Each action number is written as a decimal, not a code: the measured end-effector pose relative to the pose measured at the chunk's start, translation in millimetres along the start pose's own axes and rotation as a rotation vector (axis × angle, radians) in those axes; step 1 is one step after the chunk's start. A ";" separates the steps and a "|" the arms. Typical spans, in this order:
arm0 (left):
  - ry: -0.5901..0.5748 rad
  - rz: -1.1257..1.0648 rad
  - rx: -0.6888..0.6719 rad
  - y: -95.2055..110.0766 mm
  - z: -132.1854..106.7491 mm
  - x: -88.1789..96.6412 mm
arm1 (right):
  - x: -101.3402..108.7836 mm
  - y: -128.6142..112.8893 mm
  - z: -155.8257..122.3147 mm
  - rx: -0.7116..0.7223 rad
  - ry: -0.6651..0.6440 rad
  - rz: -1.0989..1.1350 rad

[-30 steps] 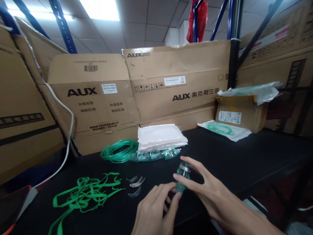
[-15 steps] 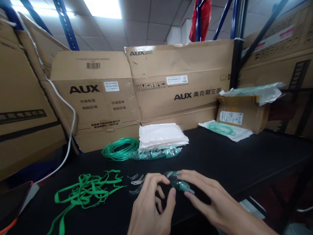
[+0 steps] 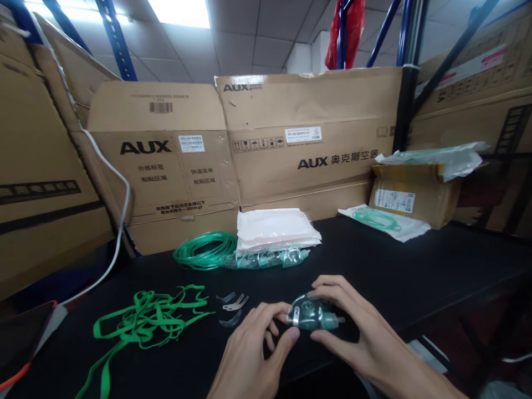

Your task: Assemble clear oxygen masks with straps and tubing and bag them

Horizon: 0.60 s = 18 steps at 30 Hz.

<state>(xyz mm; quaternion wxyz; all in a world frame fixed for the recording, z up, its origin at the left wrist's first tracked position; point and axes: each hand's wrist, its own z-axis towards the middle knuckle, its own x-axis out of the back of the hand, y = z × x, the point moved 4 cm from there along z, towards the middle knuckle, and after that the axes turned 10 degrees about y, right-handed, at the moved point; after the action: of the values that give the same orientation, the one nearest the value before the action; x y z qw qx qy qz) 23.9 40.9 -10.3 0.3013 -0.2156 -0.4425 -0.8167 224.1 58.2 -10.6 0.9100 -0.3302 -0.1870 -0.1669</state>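
A clear green-tinted oxygen mask (image 3: 310, 311) is held just above the black tabletop between both hands, its connector end facing right. A small metal nose clip (image 3: 296, 316) lies across its left part. My left hand (image 3: 257, 346) pinches the mask's left edge beside the clip, thumb and forefinger closed. My right hand (image 3: 366, 327) grips the mask from the right, fingers over the far rim and thumb on the near side. Left of my left hand lie loose metal clips (image 3: 236, 303) and curved clear pieces (image 3: 230, 318). Further left is a tangle of green elastic straps (image 3: 155, 318).
Behind the hands are coiled green tubing (image 3: 203, 249), stacked white packets (image 3: 276, 226) and more clear masks (image 3: 272, 258). A bagged green tube (image 3: 378, 219) lies by a small carton (image 3: 393, 188) at right. Large cardboard sheets (image 3: 266, 160) stand along the back.
The mask has turned so its metal clip and broad face show more. My right hand has spread wider around it, and my left fingertips have come to its left edge.
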 end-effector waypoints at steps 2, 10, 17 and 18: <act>-0.018 0.022 -0.035 4.7 -0.3 1.2 | -1.4 1.1 -0.2 0.026 -0.025 -0.012; 0.029 -0.054 -0.139 12.8 0.6 7.5 | 3.7 -1.5 -1.5 -0.009 -0.133 0.046; -0.026 -0.087 -0.202 19.8 1.3 7.3 | 5.5 -4.4 1.3 0.004 -0.143 0.114; -0.011 -0.083 -0.216 21.4 1.1 8.2 | 5.4 -4.2 1.3 0.012 -0.130 0.113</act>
<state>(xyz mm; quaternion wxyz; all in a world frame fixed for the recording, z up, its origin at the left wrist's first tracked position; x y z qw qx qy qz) 32.6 30.3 8.1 0.2398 -0.2326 -0.3622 -0.8702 226.7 55.1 -4.9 0.9059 -0.3448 -0.2278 -0.0924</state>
